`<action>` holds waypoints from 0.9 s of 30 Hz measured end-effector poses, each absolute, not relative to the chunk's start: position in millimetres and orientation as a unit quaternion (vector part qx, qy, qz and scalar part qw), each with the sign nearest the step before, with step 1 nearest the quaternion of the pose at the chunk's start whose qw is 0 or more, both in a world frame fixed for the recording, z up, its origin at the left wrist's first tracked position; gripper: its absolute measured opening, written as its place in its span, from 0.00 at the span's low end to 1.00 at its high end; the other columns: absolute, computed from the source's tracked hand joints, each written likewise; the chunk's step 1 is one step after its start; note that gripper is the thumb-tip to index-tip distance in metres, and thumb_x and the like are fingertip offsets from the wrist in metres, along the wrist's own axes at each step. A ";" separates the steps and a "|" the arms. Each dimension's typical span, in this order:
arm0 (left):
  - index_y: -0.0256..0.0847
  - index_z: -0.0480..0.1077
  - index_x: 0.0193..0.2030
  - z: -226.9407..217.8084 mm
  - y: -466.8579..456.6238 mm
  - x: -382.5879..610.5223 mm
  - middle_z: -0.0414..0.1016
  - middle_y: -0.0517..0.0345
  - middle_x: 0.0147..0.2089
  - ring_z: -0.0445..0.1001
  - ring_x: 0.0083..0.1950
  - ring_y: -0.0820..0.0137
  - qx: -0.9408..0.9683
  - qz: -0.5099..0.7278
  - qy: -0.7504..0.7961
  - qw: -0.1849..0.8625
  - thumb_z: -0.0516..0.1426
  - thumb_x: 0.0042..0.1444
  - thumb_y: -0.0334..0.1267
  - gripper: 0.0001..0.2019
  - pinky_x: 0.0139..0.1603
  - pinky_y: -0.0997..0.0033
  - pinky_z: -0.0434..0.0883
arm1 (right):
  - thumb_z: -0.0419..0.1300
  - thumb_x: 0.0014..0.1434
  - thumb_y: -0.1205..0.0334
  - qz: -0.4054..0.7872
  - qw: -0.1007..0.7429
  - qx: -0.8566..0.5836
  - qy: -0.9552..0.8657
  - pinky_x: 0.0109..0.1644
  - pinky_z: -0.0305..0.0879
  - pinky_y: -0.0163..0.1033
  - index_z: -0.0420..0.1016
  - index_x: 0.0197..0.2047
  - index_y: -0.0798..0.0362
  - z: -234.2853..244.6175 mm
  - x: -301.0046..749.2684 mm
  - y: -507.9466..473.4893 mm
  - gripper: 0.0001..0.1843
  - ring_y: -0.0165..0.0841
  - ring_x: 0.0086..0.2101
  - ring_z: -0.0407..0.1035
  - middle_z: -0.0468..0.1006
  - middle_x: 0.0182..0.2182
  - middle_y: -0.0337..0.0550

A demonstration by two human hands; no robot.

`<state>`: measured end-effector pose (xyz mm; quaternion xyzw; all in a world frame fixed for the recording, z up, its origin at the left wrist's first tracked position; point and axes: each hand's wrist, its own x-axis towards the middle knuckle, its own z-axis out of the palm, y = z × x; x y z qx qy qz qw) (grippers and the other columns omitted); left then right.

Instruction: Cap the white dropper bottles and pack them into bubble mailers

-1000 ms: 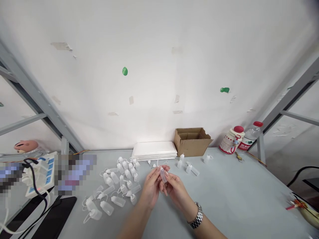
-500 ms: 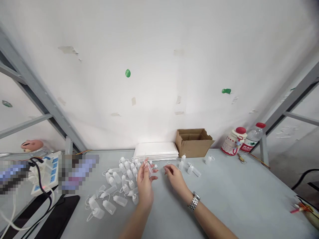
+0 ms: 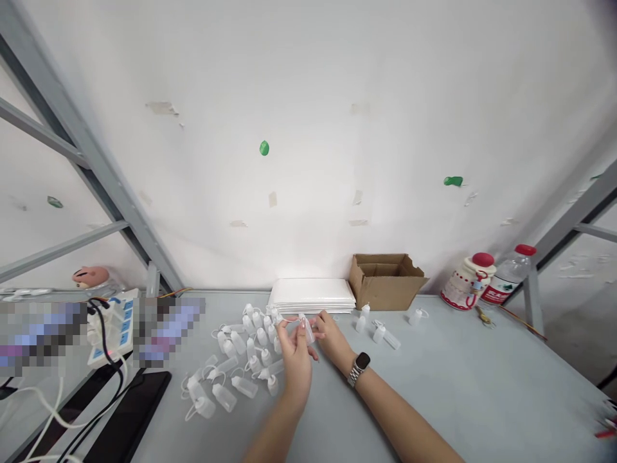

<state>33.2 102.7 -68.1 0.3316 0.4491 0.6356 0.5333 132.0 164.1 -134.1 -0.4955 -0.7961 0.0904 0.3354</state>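
A small translucent squeeze bottle (image 3: 309, 330) with a white top is held upright but tilted in my left hand (image 3: 295, 357), its fingers wrapped round the body. My right hand (image 3: 334, 338), with a metal-banded watch (image 3: 359, 368) on the wrist, is closed right beside the bottle's top. Its fingertips are bunched together, and what they pinch is hidden. Left of my hands lies a loose pile of similar bottles (image 3: 245, 386) with looped cap straps. To the right, a few more bottles (image 3: 378, 334) stand or lie on the grey table (image 3: 434, 386).
Behind my hands are a stack of white flat packs (image 3: 312, 294) and an open cardboard box (image 3: 385, 289). A cream jar (image 3: 467, 283) and a red-capped drink bottle (image 3: 511, 276) stand at back right. A power strip (image 3: 116, 328), cables and a black tablet-like slab (image 3: 135, 418) lie left.
My right hand has moved left to meet the bottle in my left hand; before, the two hands were apart. The whole view has shifted slightly, with the scene appearing further right.
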 end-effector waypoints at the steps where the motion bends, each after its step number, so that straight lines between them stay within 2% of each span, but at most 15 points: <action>1: 0.49 0.55 0.40 -66.8 101.3 34.5 0.77 0.52 0.42 0.77 0.36 0.58 0.332 0.633 0.446 0.538 0.58 0.51 0.54 0.18 0.18 0.72 0.57 | 0.53 0.57 0.77 0.088 0.328 -0.486 -0.805 0.37 0.64 0.38 0.73 0.33 0.54 -135.3 136.7 161.6 0.11 0.34 0.34 0.65 0.72 0.32 0.45; 4: 0.49 0.55 0.37 -65.2 98.0 38.7 0.77 0.51 0.44 0.77 0.36 0.57 0.331 0.633 0.434 0.549 0.59 0.49 0.54 0.19 0.18 0.71 0.57 | 0.53 0.58 0.76 0.087 0.302 -0.452 -0.835 0.38 0.65 0.39 0.72 0.28 0.52 -137.5 151.6 149.7 0.13 0.35 0.34 0.65 0.72 0.30 0.44; 6: 0.48 0.54 0.36 -66.9 96.9 41.4 0.77 0.50 0.45 0.77 0.36 0.59 0.335 0.632 0.427 0.553 0.60 0.49 0.53 0.19 0.18 0.72 0.58 | 0.53 0.59 0.73 0.100 0.315 -0.452 -0.829 0.37 0.65 0.41 0.70 0.25 0.51 -137.8 160.2 139.3 0.13 0.36 0.33 0.65 0.71 0.28 0.43; 10: 0.46 0.54 0.35 -73.4 96.4 45.4 0.78 0.49 0.43 0.77 0.34 0.64 0.356 0.624 0.434 0.544 0.60 0.50 0.51 0.19 0.18 0.75 0.60 | 0.56 0.59 0.60 0.208 0.407 -0.515 -0.725 0.33 0.64 0.41 0.69 0.28 0.53 -132.0 172.3 122.1 0.09 0.35 0.29 0.65 0.72 0.28 0.42; 13: 0.44 0.56 0.33 -77.1 96.0 47.2 0.78 0.50 0.40 0.77 0.36 0.65 0.382 0.617 0.437 0.531 0.61 0.49 0.50 0.18 0.20 0.77 0.62 | 0.61 0.54 0.50 0.347 0.488 -0.539 -0.592 0.29 0.62 0.39 0.72 0.32 0.53 -120.4 180.0 119.2 0.13 0.32 0.24 0.64 0.71 0.22 0.38; 15: 0.43 0.57 0.31 -78.9 95.5 48.5 0.78 0.51 0.37 0.78 0.38 0.64 0.394 0.607 0.436 0.535 0.61 0.48 0.49 0.18 0.22 0.77 0.64 | 0.63 0.49 0.46 0.411 0.544 -0.519 -0.516 0.29 0.62 0.39 0.75 0.37 0.53 -111.3 185.3 120.7 0.19 0.32 0.23 0.64 0.71 0.20 0.36; 17: 0.42 0.58 0.30 -81.1 95.1 50.3 0.78 0.52 0.36 0.78 0.39 0.62 0.401 0.592 0.433 0.549 0.63 0.46 0.49 0.18 0.23 0.76 0.66 | 0.65 0.47 0.45 0.447 0.586 -0.491 -0.463 0.33 0.64 0.40 0.78 0.39 0.53 -103.2 189.5 121.8 0.21 0.32 0.25 0.65 0.73 0.22 0.37; 22: 0.42 0.58 0.29 -87.4 93.8 56.6 0.78 0.54 0.29 0.79 0.37 0.59 0.412 0.545 0.419 0.598 0.65 0.42 0.47 0.19 0.21 0.73 0.69 | 0.66 0.45 0.45 0.501 0.646 -0.436 -0.376 0.38 0.66 0.43 0.78 0.33 0.52 -90.4 186.5 113.9 0.19 0.34 0.29 0.68 0.78 0.29 0.43; 27: 0.42 0.59 0.28 -87.5 92.1 59.6 0.79 0.53 0.27 0.79 0.36 0.59 0.413 0.532 0.423 0.606 0.65 0.41 0.44 0.18 0.21 0.72 0.70 | 0.63 0.49 0.45 0.548 0.621 -0.412 -0.379 0.36 0.66 0.40 0.77 0.33 0.53 -85.8 172.4 102.0 0.18 0.36 0.33 0.71 0.79 0.32 0.46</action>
